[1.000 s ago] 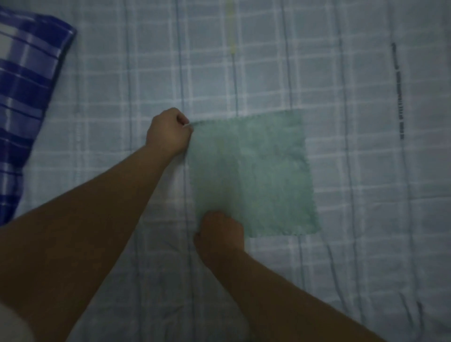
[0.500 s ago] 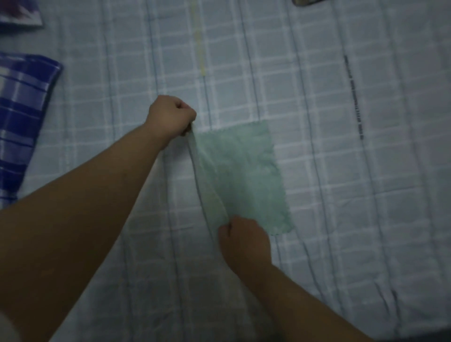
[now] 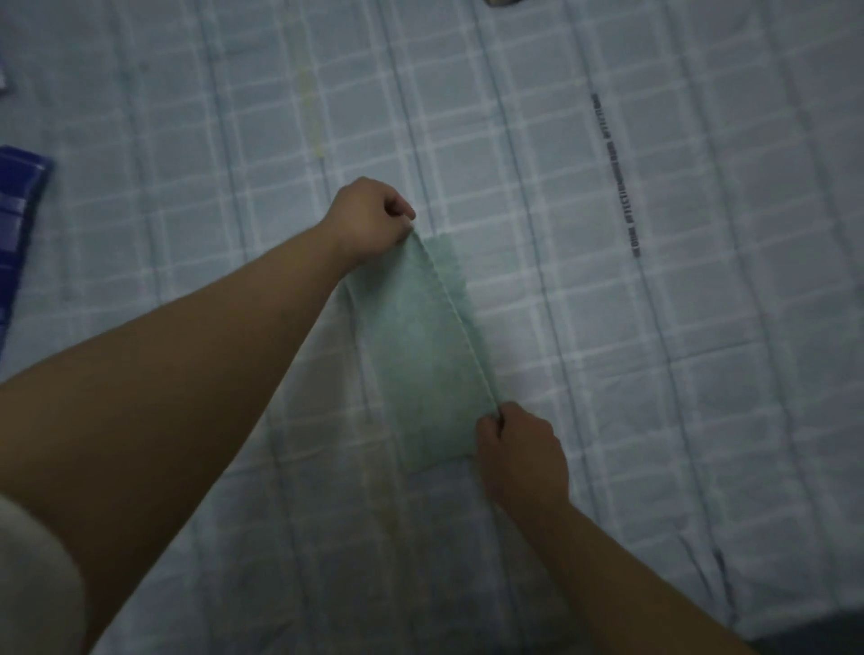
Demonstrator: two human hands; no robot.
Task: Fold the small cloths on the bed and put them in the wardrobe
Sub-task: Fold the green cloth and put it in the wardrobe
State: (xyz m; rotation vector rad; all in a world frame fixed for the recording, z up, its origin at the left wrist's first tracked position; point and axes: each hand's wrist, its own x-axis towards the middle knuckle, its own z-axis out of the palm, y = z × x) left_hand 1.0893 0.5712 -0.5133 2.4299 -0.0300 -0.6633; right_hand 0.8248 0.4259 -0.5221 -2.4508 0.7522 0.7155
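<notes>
Hands pinch opposite corners of a green cloth (image 3: pixel 421 355) on a checked bed (image 3: pixel 654 374): the left hand (image 3: pixel 369 219) grips the far corner, the right hand (image 3: pixel 519 449) the near one, drawing one edge over the rest. A blue pillow (image 3: pixel 18 219) lies at left.

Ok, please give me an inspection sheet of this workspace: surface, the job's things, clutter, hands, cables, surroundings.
Surface: checked light-blue bed sheet, with a line of dark printed text at right.
Job's things: one green cloth, half folded, its lifted edge stretched between both hands, a strip of the lower layer showing to the right.
Clutter: blue checked pillow at left edge; a dark object cut off at top, cannot identify.
Hands: left hand pinches the far corner; right hand pinches the near corner.
Cables: nothing seen.
Surroundings: wardrobe not in view; dim light.
</notes>
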